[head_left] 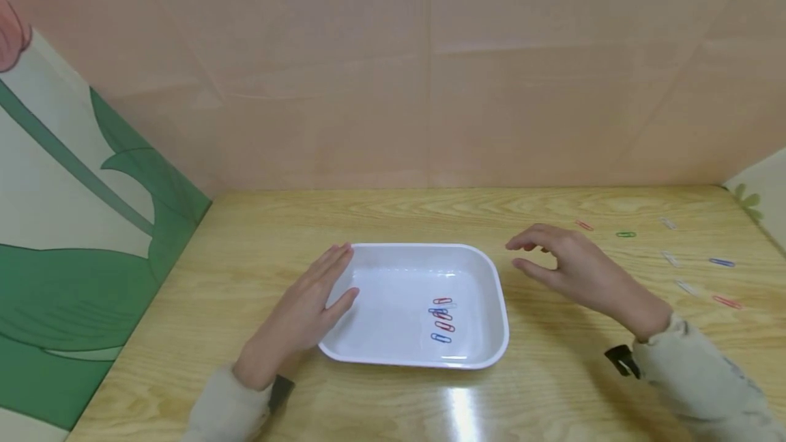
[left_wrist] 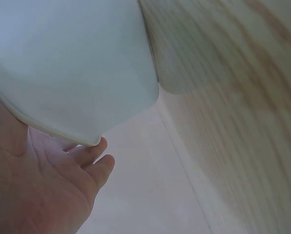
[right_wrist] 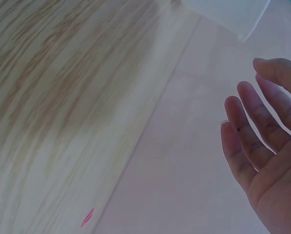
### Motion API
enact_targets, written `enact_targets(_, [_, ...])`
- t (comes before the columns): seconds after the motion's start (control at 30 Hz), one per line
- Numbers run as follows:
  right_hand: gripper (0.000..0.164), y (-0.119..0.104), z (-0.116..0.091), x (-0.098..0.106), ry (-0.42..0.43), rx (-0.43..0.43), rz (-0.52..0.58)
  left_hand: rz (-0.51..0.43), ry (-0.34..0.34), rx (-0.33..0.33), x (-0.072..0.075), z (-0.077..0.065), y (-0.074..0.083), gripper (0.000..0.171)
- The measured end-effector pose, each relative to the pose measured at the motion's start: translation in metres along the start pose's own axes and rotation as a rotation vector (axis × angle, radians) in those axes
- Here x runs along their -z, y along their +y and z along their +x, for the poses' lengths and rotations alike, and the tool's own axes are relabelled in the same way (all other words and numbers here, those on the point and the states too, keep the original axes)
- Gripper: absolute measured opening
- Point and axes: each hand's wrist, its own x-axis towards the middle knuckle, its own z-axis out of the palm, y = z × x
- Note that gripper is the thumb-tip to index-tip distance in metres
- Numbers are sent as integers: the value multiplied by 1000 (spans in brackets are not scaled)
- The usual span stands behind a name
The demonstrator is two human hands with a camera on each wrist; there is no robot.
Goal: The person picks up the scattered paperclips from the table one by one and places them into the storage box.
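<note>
A white rectangular tray point(head_left: 387, 305) stands on the wooden table. Several red, blue and white paper clips point(head_left: 441, 338) lie in a loose cluster in its right half. My left hand point(head_left: 301, 309) rests along the tray's left rim, fingers straight and thumb pointing over the inside. In the left wrist view, the palm lies against the outer side of the tray point(left_wrist: 82, 68). My right hand point(head_left: 574, 268) hovers to the right of the tray, apart from it. Its fingers are loosely bent and hold nothing, as the right wrist view also shows.
Several paper clips are scattered on the table beyond and right of my right hand: a red one point(head_left: 584, 225), a green one point(head_left: 626, 234), a blue one point(head_left: 721, 262), another red one point(head_left: 727, 302) and some white ones. A pinkish wall point(head_left: 424, 87) rises behind the table.
</note>
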Motion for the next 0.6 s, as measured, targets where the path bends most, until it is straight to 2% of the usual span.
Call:
enact_targets(0.17, [26,10,-2,-1,33,33,-28,3,-17,13,1,0,1,65])
enact_targets(0.6, [25,33,-5,1,-3,-45,-46,1,-24,32,1,-1,3,65])
